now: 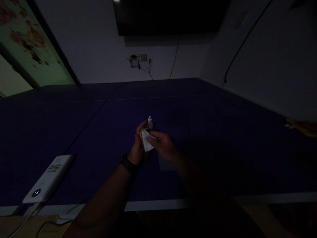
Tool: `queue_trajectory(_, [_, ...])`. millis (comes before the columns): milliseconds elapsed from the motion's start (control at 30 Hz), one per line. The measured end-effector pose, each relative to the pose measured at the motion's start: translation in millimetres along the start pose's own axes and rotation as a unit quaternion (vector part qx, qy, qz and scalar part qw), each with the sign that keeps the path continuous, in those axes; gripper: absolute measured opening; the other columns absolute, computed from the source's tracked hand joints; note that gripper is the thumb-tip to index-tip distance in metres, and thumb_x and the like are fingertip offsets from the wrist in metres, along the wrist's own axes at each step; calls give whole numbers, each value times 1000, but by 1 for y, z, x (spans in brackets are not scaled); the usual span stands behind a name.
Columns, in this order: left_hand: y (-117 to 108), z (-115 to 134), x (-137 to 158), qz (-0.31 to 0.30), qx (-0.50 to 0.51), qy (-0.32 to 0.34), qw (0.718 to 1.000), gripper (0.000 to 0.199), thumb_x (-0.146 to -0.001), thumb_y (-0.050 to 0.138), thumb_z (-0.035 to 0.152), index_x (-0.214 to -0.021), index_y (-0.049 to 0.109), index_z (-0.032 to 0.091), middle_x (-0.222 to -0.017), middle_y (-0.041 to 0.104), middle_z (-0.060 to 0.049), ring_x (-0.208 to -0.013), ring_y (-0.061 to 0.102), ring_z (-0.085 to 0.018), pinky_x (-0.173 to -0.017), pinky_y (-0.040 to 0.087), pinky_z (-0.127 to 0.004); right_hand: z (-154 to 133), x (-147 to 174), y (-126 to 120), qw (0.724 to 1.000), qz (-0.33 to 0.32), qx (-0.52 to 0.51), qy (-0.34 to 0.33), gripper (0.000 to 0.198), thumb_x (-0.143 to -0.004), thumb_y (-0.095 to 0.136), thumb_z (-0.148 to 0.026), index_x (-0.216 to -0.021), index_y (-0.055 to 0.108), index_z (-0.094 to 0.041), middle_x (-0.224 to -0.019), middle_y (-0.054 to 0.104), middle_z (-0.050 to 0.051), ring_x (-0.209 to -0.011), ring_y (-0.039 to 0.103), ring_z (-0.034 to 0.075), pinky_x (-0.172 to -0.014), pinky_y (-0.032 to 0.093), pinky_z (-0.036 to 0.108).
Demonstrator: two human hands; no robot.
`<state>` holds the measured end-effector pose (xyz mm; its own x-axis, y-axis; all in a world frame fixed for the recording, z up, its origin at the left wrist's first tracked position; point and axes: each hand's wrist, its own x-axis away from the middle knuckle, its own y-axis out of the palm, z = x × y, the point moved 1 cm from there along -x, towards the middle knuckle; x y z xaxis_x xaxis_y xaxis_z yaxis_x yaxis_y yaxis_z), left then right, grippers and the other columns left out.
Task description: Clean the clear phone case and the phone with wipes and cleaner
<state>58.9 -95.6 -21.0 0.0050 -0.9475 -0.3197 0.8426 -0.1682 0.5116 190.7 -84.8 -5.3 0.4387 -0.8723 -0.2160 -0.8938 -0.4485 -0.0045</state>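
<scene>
My left hand [137, 145], with a dark watch on the wrist, is closed around a flat thing with a tan edge [142, 141]; its kind is too dark and covered to make out. Pinched in my right hand [164, 144] is a white cloth or tissue [147, 142], pressed against that flat thing. Just beyond the fingers, a small clear dropper bottle [150, 123] with a white cap stands upright on the dark blue table [203, 132]. Partly under my right forearm lies a flat grey thing [165, 164], its far part hidden.
A white power bank [51, 178] with a cable lies at the table's near left edge. Something yellow [303, 127] sits at the far right edge. Wall sockets with wires [141, 59] and a dark television [170, 16] are beyond the table. The room is dim.
</scene>
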Motion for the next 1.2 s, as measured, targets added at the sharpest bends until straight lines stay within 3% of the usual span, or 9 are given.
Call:
queue_trajectory(167, [-1,4,0,31,-14,17,999,74,-84,65,86,-138,69,35,-121,70,-6,-117,66,-25,-102,52,-37,3,0,0,998,-46,13,32,15,-87,74,-31,-89,78,-17,-76,70,0,-66,60,14,-60,46,25])
queue_trajectory(333, [0,4,-1,22,-14,34,999,73,-84,65,86,-136,71,35,-119,71,-6,-113,67,-24,-101,53,-36,4,-1,-1,999,-35,12,35,19,-94,68,-34,-101,78,-19,-87,72,0,-74,62,14,-67,49,27])
queue_trajectory(500, [-3,1,-3,21,-24,59,998,74,-87,57,88,-138,69,36,-122,70,-7,-106,68,-23,-96,54,-38,2,1,-2,994,-79,34,69,16,-90,74,-32,-92,77,-16,-79,70,0,-70,59,14,-63,43,25])
queue_trajectory(600, [-5,1,-4,35,-35,73,996,74,-90,52,88,-139,68,35,-120,70,-7,-104,67,-23,-95,55,-39,-3,2,-2,995,-63,37,61,18,-94,68,-31,-100,77,-17,-84,70,1,-75,60,14,-67,44,25])
queue_trajectory(767, [-3,5,-4,43,-13,69,997,72,-90,53,88,-137,69,36,-116,70,-7,-87,67,-19,-77,57,-34,-8,5,1,982,-114,114,101,14,-94,65,-20,-90,78,-16,-70,63,-3,-64,53,12,-62,37,25])
queue_trajectory(933, [-2,9,-5,58,7,83,995,68,-91,55,85,-133,71,34,-112,71,-7,-85,67,-18,-73,58,-31,-8,5,4,985,-92,116,88,19,-99,60,-18,-96,78,-18,-81,69,-1,-71,58,13,-66,41,25])
queue_trajectory(1067, [-3,10,-7,43,19,69,997,70,-88,58,86,-134,70,35,-111,71,-6,-79,67,-17,-68,59,-32,-4,5,3,980,-116,128,103,13,-93,68,-17,-83,77,-16,-69,64,-2,-63,55,13,-59,37,25])
queue_trajectory(1200, [-3,10,-8,53,36,66,996,69,-90,57,85,-134,69,34,-109,70,-6,-80,68,-17,-69,60,-32,0,5,6,984,-97,124,86,19,-99,60,-20,-93,78,-17,-77,69,-1,-68,58,13,-61,41,23])
